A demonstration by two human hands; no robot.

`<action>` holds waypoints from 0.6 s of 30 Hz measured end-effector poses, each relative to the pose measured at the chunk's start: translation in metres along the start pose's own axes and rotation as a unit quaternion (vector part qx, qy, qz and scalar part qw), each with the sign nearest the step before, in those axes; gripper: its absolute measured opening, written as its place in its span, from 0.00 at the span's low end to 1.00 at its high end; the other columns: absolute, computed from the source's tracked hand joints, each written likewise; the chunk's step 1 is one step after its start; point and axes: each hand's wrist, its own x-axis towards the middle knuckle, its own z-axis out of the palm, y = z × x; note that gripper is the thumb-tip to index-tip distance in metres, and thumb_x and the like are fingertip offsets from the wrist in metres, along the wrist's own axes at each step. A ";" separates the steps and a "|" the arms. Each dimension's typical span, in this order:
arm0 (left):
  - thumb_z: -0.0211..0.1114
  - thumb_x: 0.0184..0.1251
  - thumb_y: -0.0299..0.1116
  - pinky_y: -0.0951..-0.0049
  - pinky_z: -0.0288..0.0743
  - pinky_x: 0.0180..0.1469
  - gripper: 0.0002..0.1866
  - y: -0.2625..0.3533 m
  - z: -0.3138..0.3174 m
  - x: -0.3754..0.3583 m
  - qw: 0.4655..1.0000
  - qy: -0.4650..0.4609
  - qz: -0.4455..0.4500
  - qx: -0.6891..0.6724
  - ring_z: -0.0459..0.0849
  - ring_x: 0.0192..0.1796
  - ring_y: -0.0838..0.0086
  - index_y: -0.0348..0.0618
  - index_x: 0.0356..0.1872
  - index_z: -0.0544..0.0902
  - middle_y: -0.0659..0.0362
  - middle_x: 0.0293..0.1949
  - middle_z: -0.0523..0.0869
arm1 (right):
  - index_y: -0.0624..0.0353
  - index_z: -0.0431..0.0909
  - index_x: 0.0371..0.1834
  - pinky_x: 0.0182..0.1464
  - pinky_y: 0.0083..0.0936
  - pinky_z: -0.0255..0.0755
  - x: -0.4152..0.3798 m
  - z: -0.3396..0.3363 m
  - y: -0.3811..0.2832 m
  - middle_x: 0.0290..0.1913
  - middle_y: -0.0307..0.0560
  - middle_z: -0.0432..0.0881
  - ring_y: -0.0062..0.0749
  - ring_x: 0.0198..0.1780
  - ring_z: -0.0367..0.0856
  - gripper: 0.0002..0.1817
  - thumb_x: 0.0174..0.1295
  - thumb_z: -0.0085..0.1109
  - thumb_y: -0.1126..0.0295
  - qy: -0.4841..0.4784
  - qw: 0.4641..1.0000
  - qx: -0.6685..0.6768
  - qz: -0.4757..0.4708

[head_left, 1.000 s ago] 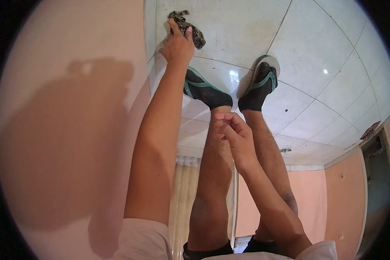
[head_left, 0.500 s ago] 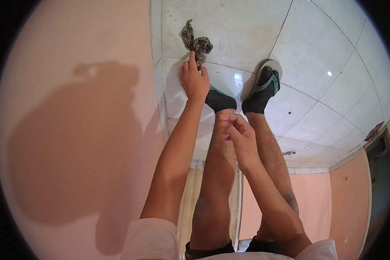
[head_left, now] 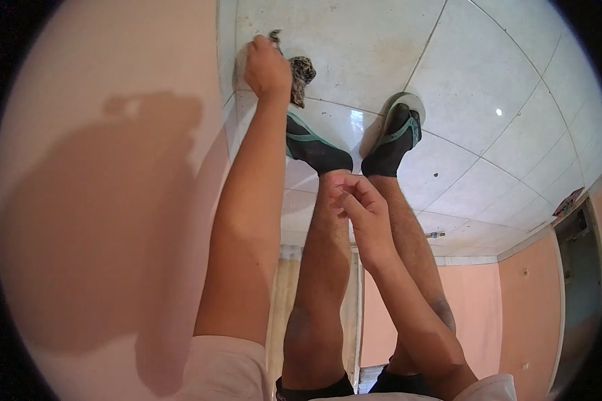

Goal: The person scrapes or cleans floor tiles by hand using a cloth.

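Left hand (head_left: 269, 70): fingers bent and drawn in, in contact with the patterned dark cloth (head_left: 302, 70); the fingertips were partly hidden, so whether they were clamped on it could not be told. Half a second earlier the fingers had been straighter, behind the cloth; the hand had since moved forward, leaving most of the visible cloth on its right.

Right hand (head_left: 371, 214): fingers loosely curled, thumb slightly apart from them, nothing visible between; posture much as before, above the lower legs.

Cloth: crumpled, on the white tiled floor (head_left: 354, 40), just ahead of the left sandal (head_left: 308, 138).

Right sandal (head_left: 415, 134): green-strapped, flat on the tiles, like the left worn over a black sock.

Pink wall (head_left: 114, 53): along the left, bearing a broad shadow.
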 end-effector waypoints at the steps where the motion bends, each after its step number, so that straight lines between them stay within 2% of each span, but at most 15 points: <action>1: 0.63 0.71 0.37 0.50 0.77 0.46 0.10 0.000 -0.001 0.011 0.999 0.027 -0.023 0.004 0.84 0.46 0.49 0.42 0.42 0.77 0.49 0.43 0.84 | 0.56 0.79 0.53 0.48 0.22 0.69 0.001 -0.001 0.000 0.44 0.35 0.82 0.20 0.44 0.77 0.11 0.72 0.57 0.66 -0.011 1.000 -0.020 -0.016; 3: 0.63 0.71 0.36 0.49 0.77 0.46 0.09 0.001 0.002 0.027 0.998 0.052 -0.047 0.006 0.84 0.45 0.49 0.42 0.42 0.77 0.48 0.42 0.84 | 0.56 0.80 0.53 0.48 0.22 0.69 0.003 -0.004 -0.003 0.44 0.35 0.82 0.20 0.44 0.77 0.11 0.72 0.57 0.67 -0.005 1.000 -0.025 -0.016; 5: 0.62 0.71 0.35 0.48 0.76 0.44 0.08 -0.004 0.000 0.032 0.996 0.084 -0.011 0.016 0.84 0.44 0.48 0.42 0.41 0.78 0.47 0.40 0.84 | 0.56 0.80 0.54 0.48 0.21 0.69 0.001 -0.003 -0.004 0.45 0.35 0.81 0.19 0.44 0.77 0.11 0.72 0.57 0.67 -0.002 1.000 -0.024 -0.009; 8: 0.61 0.72 0.34 0.47 0.77 0.45 0.07 -0.006 0.001 -0.004 0.999 0.040 -0.011 0.031 0.84 0.44 0.46 0.42 0.41 0.77 0.47 0.41 0.84 | 0.56 0.80 0.54 0.48 0.20 0.68 0.004 0.000 -0.010 0.44 0.34 0.81 0.18 0.43 0.77 0.12 0.71 0.58 0.67 -0.005 1.000 -0.002 -0.016; 10: 0.59 0.75 0.35 0.47 0.79 0.42 0.08 -0.007 0.005 -0.040 0.998 -0.031 -0.035 0.040 0.85 0.43 0.45 0.41 0.43 0.74 0.47 0.42 0.83 | 0.56 0.80 0.54 0.48 0.19 0.68 0.004 0.001 -0.011 0.44 0.34 0.81 0.18 0.43 0.77 0.12 0.71 0.58 0.68 0.003 1.000 0.006 -0.003; 14: 0.59 0.75 0.35 0.47 0.79 0.42 0.08 -0.006 0.010 -0.060 0.996 -0.041 -0.079 -0.015 0.85 0.44 0.46 0.41 0.43 0.73 0.48 0.42 0.83 | 0.56 0.80 0.55 0.48 0.19 0.68 0.006 0.008 -0.010 0.44 0.34 0.82 0.18 0.43 0.77 0.12 0.71 0.58 0.68 0.020 0.999 0.034 -0.001; 17: 0.60 0.73 0.34 0.47 0.78 0.43 0.08 -0.004 0.012 -0.016 0.997 0.045 -0.054 0.000 0.85 0.42 0.45 0.41 0.40 0.75 0.47 0.40 0.84 | 0.56 0.80 0.56 0.48 0.19 0.68 0.002 0.015 0.000 0.44 0.34 0.82 0.17 0.43 0.78 0.13 0.71 0.59 0.67 0.007 0.998 0.051 0.019; 18: 0.62 0.72 0.34 0.48 0.76 0.44 0.08 -0.002 0.010 0.004 0.996 0.076 -0.049 -0.020 0.84 0.41 0.45 0.41 0.39 0.77 0.47 0.39 0.85 | 0.59 0.80 0.55 0.48 0.19 0.69 0.002 0.016 0.004 0.43 0.35 0.80 0.18 0.42 0.77 0.13 0.69 0.59 0.71 0.000 0.998 0.056 0.033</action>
